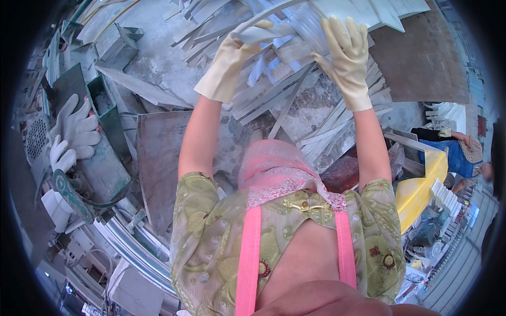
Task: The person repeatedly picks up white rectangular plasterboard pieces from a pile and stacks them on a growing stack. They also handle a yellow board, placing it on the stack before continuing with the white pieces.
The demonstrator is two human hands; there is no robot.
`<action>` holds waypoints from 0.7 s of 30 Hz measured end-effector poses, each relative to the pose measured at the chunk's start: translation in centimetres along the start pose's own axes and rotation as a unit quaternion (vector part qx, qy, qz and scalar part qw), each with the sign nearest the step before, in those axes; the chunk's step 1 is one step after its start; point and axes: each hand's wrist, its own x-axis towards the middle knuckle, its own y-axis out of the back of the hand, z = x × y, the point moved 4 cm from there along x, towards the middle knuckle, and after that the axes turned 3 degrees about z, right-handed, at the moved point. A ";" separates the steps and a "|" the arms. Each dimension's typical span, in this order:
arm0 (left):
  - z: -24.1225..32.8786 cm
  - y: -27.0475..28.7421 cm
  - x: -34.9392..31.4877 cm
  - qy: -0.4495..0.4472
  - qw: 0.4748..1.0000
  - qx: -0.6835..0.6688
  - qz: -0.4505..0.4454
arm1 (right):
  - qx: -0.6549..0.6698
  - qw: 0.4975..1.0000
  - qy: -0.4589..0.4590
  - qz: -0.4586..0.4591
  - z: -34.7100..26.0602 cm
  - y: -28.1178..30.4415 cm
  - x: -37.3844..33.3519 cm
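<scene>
My left hand, in a cream rubber glove, is closed around a pale grey strip at the top of the view. The strip is smeared by motion. My right hand wears a matching glove, its fingers stretched out and spread. It is just below several white, pointed-ended panels; whether the fingertips touch them I cannot tell. Under and between both hands lies a loose heap of thin pale strips on the dusty floor.
At left, a grey work glove lies on green metal machinery. Brown boards stand beside it, with another brown sheet at upper right. A yellow sheet and a person in blue are at right.
</scene>
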 end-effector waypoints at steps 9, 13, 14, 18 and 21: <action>-2.5 0.8 3.2 0.236 0.920 0.313 -0.005 | 0.013 1.000 -0.021 0.020 0.2 -0.7 -0.7; -4.6 0.3 5.9 0.200 0.906 0.367 -0.068 | 0.004 1.000 -0.019 0.020 0.4 -1.0 -1.1; -4.9 0.3 6.6 0.193 0.902 0.380 -0.074 | 0.003 1.000 -0.022 0.017 0.5 -1.1 -1.1; -4.5 0.2 8.2 0.194 0.881 0.417 -0.108 | 0.011 0.999 -0.035 0.028 0.4 -1.4 -1.6; -3.7 -0.1 9.2 0.267 0.803 0.485 -0.220 | 0.000 0.999 -0.049 0.017 0.3 -1.7 -1.6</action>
